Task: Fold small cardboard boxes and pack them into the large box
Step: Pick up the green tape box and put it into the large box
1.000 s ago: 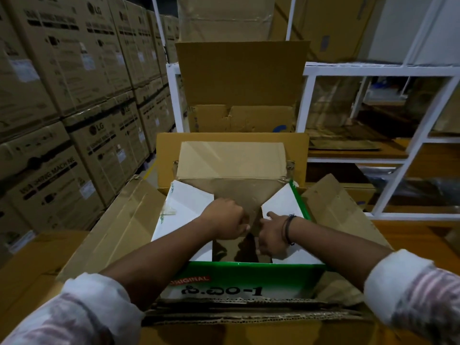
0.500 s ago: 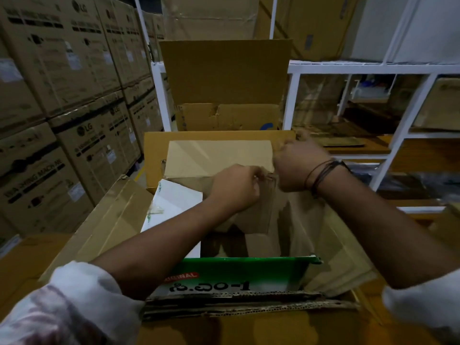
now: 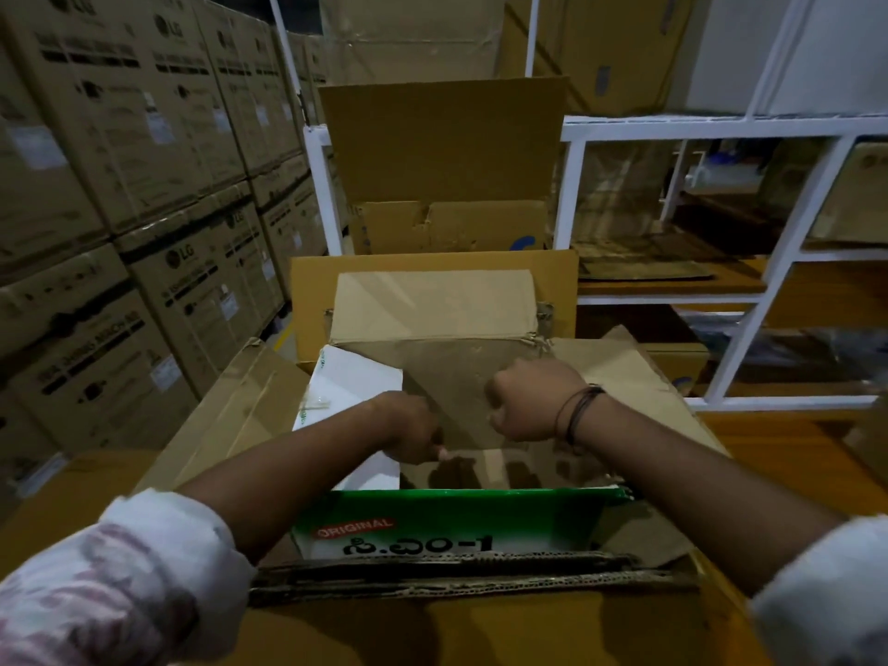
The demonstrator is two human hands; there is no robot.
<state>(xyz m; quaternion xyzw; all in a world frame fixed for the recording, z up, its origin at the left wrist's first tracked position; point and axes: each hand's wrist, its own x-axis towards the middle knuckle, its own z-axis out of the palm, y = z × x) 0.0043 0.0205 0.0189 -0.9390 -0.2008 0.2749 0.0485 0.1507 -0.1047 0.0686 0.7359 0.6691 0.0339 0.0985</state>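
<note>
Left of the fingers, a wall of stacked brown printed cartons (image 3: 144,185); beyond the fingers, one white metal rack (image 3: 672,127). One large brown cardboard box (image 3: 230,415) surrounds them. Inside it, beneath them, sits one small green-and-white cardboard box (image 3: 456,511). Two hands: the left hand (image 3: 411,427) pinches its white flap; the right hand (image 3: 528,406) is curled, its hold hidden.

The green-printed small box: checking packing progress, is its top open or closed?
Open. The small box has its far flap standing up, its white left flap spread outward, and its dark inside visible.

Left hand (image 3: 413,427) and right hand (image 3: 528,401) reach forward, both curled, near each other.
</note>
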